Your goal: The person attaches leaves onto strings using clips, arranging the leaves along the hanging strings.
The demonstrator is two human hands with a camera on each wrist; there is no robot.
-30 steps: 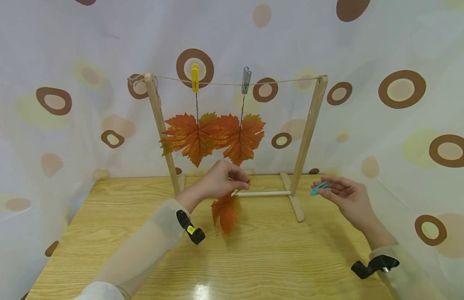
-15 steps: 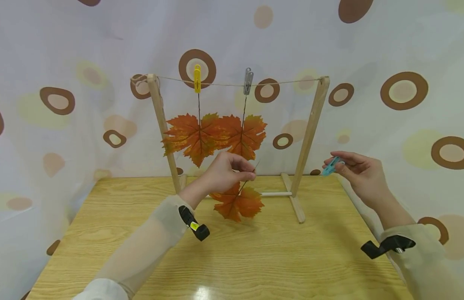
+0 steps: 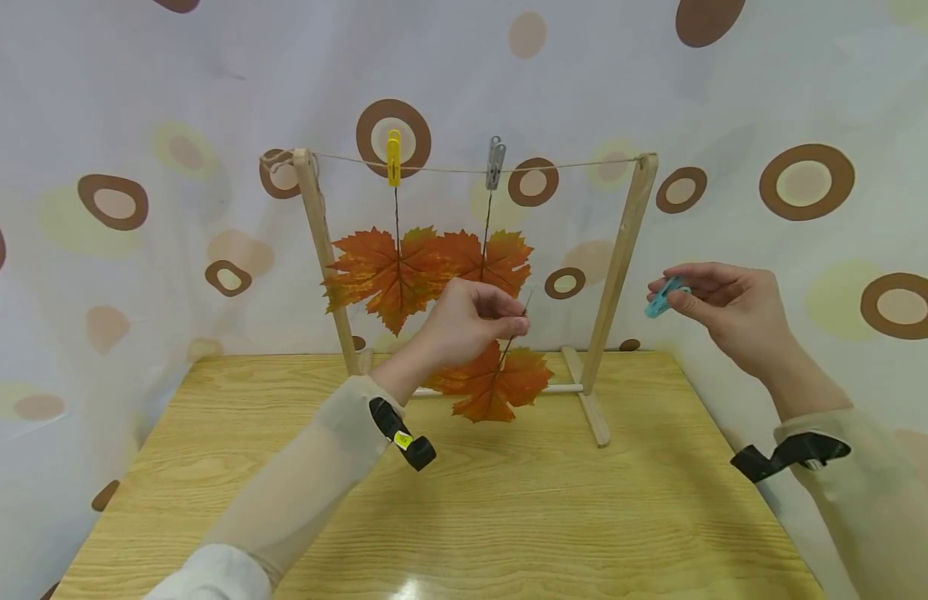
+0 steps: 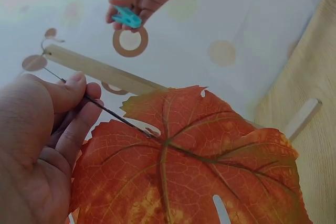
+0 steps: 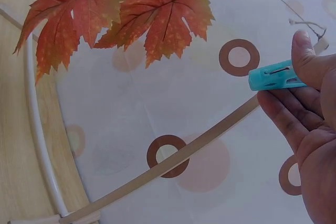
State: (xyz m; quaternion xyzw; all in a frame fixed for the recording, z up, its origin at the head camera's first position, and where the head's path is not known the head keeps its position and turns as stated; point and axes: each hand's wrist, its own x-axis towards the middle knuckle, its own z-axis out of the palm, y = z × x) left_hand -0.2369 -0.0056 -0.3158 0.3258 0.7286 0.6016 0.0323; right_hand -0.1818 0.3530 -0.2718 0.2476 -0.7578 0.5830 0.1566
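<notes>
My left hand point(image 3: 475, 323) pinches the dark stem of an orange maple-like leaf point(image 3: 501, 385), whose blade hangs below the fingers. In the left wrist view the stem point(image 4: 113, 113) runs between thumb and fingertips. To the right of the frame, my right hand point(image 3: 737, 312) holds a light-blue clothespin point(image 3: 665, 297) between thumb and fingers; the right wrist view shows the clothespin point(image 5: 275, 76) close up. Two similar leaves hang by their stems from a string point(image 3: 441, 170), the left leaf point(image 3: 392, 271) under a yellow clothespin point(image 3: 393, 158), the right leaf point(image 3: 501, 258) under a grey clothespin point(image 3: 496, 164).
The string spans two wooden posts, the left post point(image 3: 308, 192) and the right post point(image 3: 625, 250). A white rod point(image 3: 565, 388) joins them low down. The frame stands on a wood-grain table point(image 3: 509, 508) before a patterned backdrop point(image 3: 734, 100).
My left hand has risen and shifted right with its leaf, which has swung to face the head camera. My right hand has lifted the light-blue clothespin upward and a little to the right.
</notes>
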